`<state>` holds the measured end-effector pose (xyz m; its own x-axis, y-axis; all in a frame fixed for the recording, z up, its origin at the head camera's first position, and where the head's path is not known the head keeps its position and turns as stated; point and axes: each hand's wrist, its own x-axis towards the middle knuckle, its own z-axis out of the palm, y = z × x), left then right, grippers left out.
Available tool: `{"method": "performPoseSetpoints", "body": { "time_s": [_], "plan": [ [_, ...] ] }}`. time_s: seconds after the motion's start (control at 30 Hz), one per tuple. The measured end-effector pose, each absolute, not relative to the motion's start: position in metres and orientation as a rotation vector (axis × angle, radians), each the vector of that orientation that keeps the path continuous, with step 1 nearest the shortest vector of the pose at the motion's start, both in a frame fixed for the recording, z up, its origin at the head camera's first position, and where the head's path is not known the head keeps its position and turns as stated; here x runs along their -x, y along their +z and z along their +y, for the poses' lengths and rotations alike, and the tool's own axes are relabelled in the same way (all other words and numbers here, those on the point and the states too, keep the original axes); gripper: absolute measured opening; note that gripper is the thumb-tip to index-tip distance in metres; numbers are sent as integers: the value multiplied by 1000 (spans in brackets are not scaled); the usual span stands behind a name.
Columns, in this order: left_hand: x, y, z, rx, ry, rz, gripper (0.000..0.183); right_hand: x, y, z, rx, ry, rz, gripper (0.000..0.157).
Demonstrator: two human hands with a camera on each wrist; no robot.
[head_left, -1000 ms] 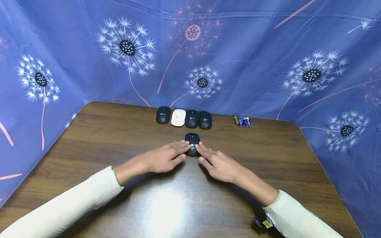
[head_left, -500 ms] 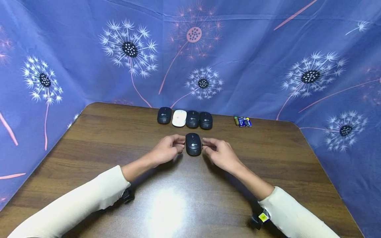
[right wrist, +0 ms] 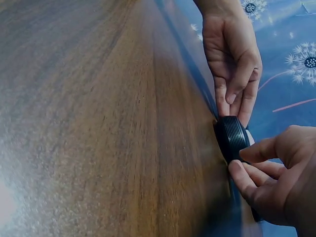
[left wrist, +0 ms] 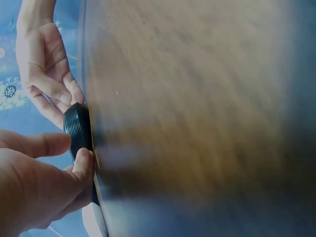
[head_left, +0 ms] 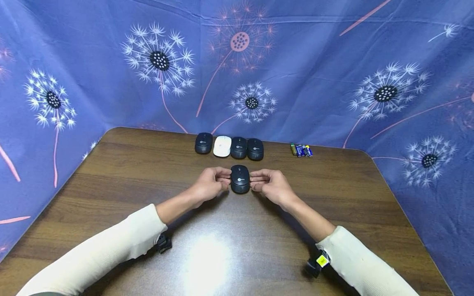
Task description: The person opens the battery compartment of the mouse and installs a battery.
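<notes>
A black computer mouse (head_left: 240, 176) with a small white logo lies on the table, between my two hands in the head view. My left hand (head_left: 208, 185) has its fingertips and thumb at the mouse's left side. From the other side my right hand (head_left: 275, 187) meets it in the same way. Seen from the left wrist, the ridged side of the mouse (left wrist: 77, 126) sits between both hands' fingers. The right wrist view shows the thumb and fingertips of the right hand (right wrist: 284, 177) against the mouse's end of the ridged side, with the left hand (right wrist: 234, 59) beyond.
Behind stands a row of mice: a black mouse (head_left: 203, 143), a white mouse (head_left: 222, 146) and two more black ones. Several batteries (head_left: 301, 151) lie at the table's back right. A patterned blue cloth (head_left: 311, 82) hangs around the wooden table (head_left: 140, 172).
My hands lay over the mouse's top with fingers extended, then drew back to its sides with fingers bent. Since then both have closed in on its sides; the mouse has hardly moved.
</notes>
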<state>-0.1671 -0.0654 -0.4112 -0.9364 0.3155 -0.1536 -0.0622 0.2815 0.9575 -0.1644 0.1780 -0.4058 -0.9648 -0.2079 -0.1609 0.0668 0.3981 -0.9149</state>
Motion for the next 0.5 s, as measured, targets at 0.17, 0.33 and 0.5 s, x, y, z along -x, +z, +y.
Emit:
{"method": "performPoseSetpoints", "body": {
  "time_s": [0.17,0.33,0.5],
  "plan": [
    [165,-408,-60,-164,1722,2264,51,164,-407,177,156,-1624,2396,53],
    [165,-406,-56,-123,1731,2296,60,162,-408,175,192,-1601,2459,63],
    [166,-407,-54,-117,1742,2289,66,162,-409,173,192,-1588,2469,63]
  ]
}}
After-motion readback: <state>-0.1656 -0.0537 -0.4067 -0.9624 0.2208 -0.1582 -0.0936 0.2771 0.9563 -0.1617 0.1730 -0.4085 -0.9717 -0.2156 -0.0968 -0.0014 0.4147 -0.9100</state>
